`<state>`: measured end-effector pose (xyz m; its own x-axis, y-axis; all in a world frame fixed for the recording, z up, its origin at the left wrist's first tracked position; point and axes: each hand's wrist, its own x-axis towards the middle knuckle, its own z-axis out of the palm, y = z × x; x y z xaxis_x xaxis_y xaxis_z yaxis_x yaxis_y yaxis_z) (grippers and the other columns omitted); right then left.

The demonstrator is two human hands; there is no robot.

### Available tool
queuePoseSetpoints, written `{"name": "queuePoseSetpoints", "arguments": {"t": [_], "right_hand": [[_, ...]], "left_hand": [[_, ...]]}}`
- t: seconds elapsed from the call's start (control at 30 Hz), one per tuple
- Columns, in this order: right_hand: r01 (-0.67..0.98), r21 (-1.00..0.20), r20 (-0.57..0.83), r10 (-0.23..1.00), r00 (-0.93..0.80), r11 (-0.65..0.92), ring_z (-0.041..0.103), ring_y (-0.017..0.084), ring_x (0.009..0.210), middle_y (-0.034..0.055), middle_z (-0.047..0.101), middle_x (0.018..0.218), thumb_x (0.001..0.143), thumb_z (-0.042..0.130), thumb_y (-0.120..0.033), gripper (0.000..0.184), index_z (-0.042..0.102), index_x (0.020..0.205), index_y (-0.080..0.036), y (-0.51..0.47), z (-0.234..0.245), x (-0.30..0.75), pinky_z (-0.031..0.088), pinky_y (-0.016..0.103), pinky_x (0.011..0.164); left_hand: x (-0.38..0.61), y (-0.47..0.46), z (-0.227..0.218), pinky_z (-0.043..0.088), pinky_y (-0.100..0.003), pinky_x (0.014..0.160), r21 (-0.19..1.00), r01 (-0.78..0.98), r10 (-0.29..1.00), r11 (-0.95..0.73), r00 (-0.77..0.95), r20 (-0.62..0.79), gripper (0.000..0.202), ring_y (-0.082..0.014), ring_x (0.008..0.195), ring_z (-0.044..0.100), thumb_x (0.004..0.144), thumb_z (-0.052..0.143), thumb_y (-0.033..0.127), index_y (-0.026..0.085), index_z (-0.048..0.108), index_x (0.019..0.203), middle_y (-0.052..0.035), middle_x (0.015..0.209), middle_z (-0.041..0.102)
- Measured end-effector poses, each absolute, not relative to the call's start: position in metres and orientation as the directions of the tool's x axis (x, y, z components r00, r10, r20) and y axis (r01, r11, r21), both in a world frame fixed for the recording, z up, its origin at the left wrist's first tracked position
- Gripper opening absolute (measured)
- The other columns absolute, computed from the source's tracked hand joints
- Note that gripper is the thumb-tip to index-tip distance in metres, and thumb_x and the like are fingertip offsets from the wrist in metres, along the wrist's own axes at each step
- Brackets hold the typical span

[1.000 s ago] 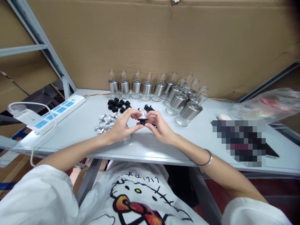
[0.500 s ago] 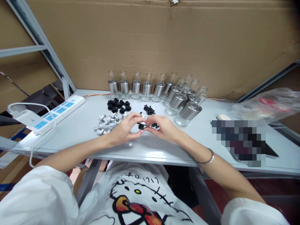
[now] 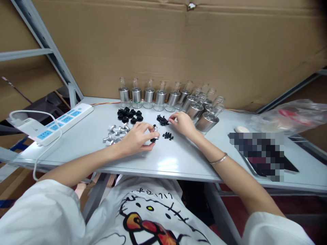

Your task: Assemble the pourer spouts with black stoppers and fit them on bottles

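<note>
My left hand (image 3: 139, 139) is closed around a silver and black bottle pourer (image 3: 155, 132), its black ribbed end pointing down between thumb and fingers. At the right edge of a pile of small black plastic pieces (image 3: 162, 119), my right hand (image 3: 182, 123) has its fingertips drawn together; whatever they grip is too small to make out. Several tiny black caps (image 3: 168, 136) lie just below that pile. Beside my left hand are several loose silver pourer tops (image 3: 112, 134), and behind them a cluster of black ribbed stoppers (image 3: 130, 115).
Glass bottles with metal sleeves (image 3: 160, 97) stand in a row at the back, bunched toward the right. A white power strip (image 3: 63, 123) with a cable lies at left. At right are a plastic bag (image 3: 288, 117), a white rounded object (image 3: 242, 129) and a blurred dark item (image 3: 260, 154).
My right hand has left the pourer and moved up and right to the pile of black pieces. The left hand keeps the pourer in nearly the same place.
</note>
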<state>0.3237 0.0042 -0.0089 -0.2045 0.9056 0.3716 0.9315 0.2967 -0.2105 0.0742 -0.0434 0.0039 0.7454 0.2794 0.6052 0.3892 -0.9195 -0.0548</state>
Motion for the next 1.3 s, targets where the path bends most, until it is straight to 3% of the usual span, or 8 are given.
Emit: {"name": "queuePoseSetpoints", "arguments": {"t": [0.17,0.3,0.4,0.63,0.8,1.0,1.17,1.3], "right_hand": [[0.962,-0.19,0.266,0.954,-0.139,0.194,0.059,0.022,0.087,0.0087,0.068,0.088,0.087,0.056,-0.034,0.025,0.072,0.084,-0.015,0.01,-0.004,0.31,0.04,0.029,0.074],[0.974,-0.162,0.241,0.963,-0.118,0.16,0.059,0.022,0.089,0.0097,0.067,0.09,0.087,0.055,-0.037,0.027,0.072,0.087,-0.016,0.013,-0.005,0.306,0.04,0.028,0.073],[0.971,-0.18,0.219,0.969,-0.116,0.157,0.06,0.02,0.086,0.0089,0.067,0.09,0.086,0.057,-0.037,0.026,0.072,0.087,-0.017,0.016,-0.009,0.307,0.04,0.027,0.073],[0.959,-0.233,0.248,0.963,-0.1,0.159,0.061,0.019,0.081,0.0071,0.069,0.088,0.083,0.06,-0.029,0.017,0.073,0.085,-0.018,0.018,-0.011,0.307,0.041,0.026,0.071],[0.94,-0.297,0.339,0.939,-0.064,0.171,0.06,0.018,0.077,0.0046,0.067,0.084,0.081,0.061,-0.026,0.012,0.07,0.081,-0.019,0.014,-0.005,0.307,0.04,0.026,0.067],[0.804,-0.437,0.606,0.793,-0.07,0.404,0.055,0.014,0.063,0.0026,0.063,0.074,0.082,0.059,-0.026,0.011,0.062,0.077,-0.017,-0.014,0.0,0.307,0.042,0.026,0.062],[0.649,-0.36,0.77,0.607,-0.198,0.67,0.056,0.011,0.056,0.0021,0.067,0.073,0.087,0.057,-0.027,0.013,0.06,0.077,-0.018,-0.047,0.007,0.293,0.045,0.025,0.058],[0.609,-0.328,0.792,0.562,-0.24,0.722,0.061,0.013,0.062,0.0029,0.068,0.074,0.088,0.057,-0.027,0.014,0.06,0.077,-0.02,-0.055,0.012,0.288,0.049,0.026,0.062]], "left_hand": [[0.074,-0.043,0.003,0.044,-0.035,0.082,-0.085,0.367,0.241,-0.926,0.751,0.615,0.018,-0.0191,0.09,0.053,0.087,0.055,0.023,0.019,0.058,0.104,-0.0079,0.096,0.056],[0.073,-0.042,0.003,0.035,-0.044,0.097,-0.08,0.388,0.265,-0.918,0.751,0.604,0.022,-0.0197,0.099,0.057,0.093,0.051,0.031,0.02,0.056,0.112,-0.0078,0.103,0.061],[0.072,-0.042,0.003,0.027,-0.044,0.105,-0.05,0.381,0.278,-0.923,0.75,0.6,0.023,-0.0179,0.105,0.057,0.095,0.048,0.03,0.021,0.054,0.115,-0.0054,0.105,0.066],[0.073,-0.039,-0.001,0.025,-0.044,0.106,-0.086,0.385,0.261,-0.919,0.757,0.599,0.033,-0.0183,0.102,0.056,0.095,0.048,0.032,0.016,0.051,0.123,-0.0061,0.101,0.067],[0.072,-0.037,-0.001,0.028,-0.047,0.102,-0.104,0.399,0.261,-0.911,0.753,0.604,0.029,-0.0212,0.105,0.051,0.092,0.05,0.034,0.021,0.057,0.118,-0.007,0.102,0.061],[0.072,-0.038,0.0,0.04,-0.039,0.087,-0.052,0.463,0.323,-0.885,0.69,0.648,0.027,-0.0225,0.098,0.045,0.088,0.055,0.038,0.026,0.064,0.11,-0.0078,0.101,0.046],[0.071,-0.038,0.003,0.038,-0.041,0.091,-0.018,0.475,0.345,-0.88,0.663,0.664,0.026,-0.0259,0.11,0.042,0.088,0.054,0.037,0.025,0.064,0.11,-0.0108,0.115,0.041],[0.07,-0.038,0.004,0.036,-0.045,0.095,-0.009,0.481,0.361,-0.876,0.67,0.648,0.025,-0.0282,0.118,0.04,0.089,0.055,0.036,0.026,0.063,0.11,-0.0129,0.127,0.037]]}}
